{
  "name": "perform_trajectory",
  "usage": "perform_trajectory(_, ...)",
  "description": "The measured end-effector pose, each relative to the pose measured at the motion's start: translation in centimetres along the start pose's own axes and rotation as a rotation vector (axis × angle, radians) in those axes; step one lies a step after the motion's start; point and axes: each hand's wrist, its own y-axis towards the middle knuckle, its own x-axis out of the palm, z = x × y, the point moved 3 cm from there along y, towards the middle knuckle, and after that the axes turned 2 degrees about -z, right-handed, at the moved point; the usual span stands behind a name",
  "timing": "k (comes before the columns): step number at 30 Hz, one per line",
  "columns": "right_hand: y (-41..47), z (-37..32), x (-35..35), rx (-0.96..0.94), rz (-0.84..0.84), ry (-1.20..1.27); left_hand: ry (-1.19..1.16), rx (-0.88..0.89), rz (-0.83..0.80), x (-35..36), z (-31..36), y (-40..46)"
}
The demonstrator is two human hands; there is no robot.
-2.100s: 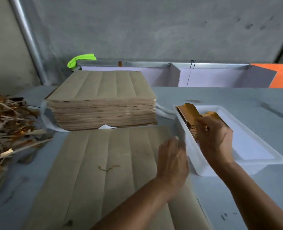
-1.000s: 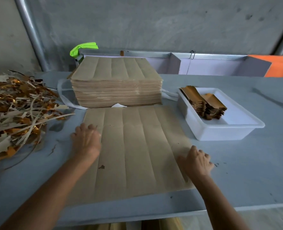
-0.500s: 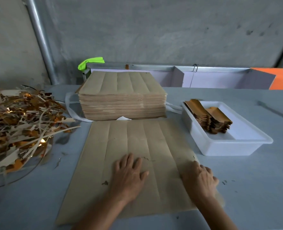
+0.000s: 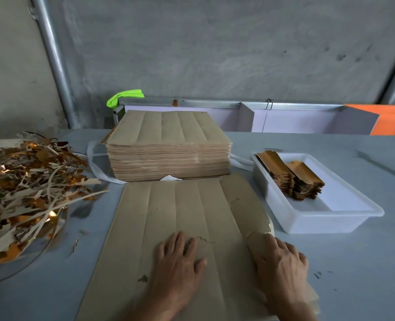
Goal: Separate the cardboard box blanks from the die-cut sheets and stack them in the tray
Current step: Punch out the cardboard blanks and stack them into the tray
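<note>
A heap of trim scrap (image 4: 27, 193) lies at the far left of the grey worktop (image 4: 353, 262). Beside it, a tall stack of die-cut sheets (image 4: 168, 149) stands behind a single die-cut sheet (image 4: 180, 218) lying flat. The left hand (image 4: 178, 258) presses on this sheet, fingers (image 4: 179, 242) straight and released. The right hand (image 4: 282, 260) rests on the sheet's right strip, fingers curled over its edge, where the strip is partly torn loose. At right, the white tray (image 4: 326, 218) holds stacked box blanks (image 4: 291, 179).
</note>
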Motion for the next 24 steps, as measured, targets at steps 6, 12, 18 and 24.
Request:
perform_trajectory(6,-0.3,-0.5,-0.5,-0.063,-0.036,-0.010,-0.005,0.050,0.105,-1.6,0.4,-0.4)
perform_trajectory(12,-0.3,-0.5,-2.9,-0.060,-0.046,0.151,-0.011,0.004,0.138,-1.3,0.4,-0.4)
perform_trajectory(18,-0.3,0.0,-5.3,0.006,-0.043,0.400,-0.014,0.029,0.215,-1.3,0.5,-0.3)
perform_trajectory(24,0.2,0.5,-5.1,0.014,-0.252,0.475,-0.070,0.044,0.209,-1.5,0.3,-0.2)
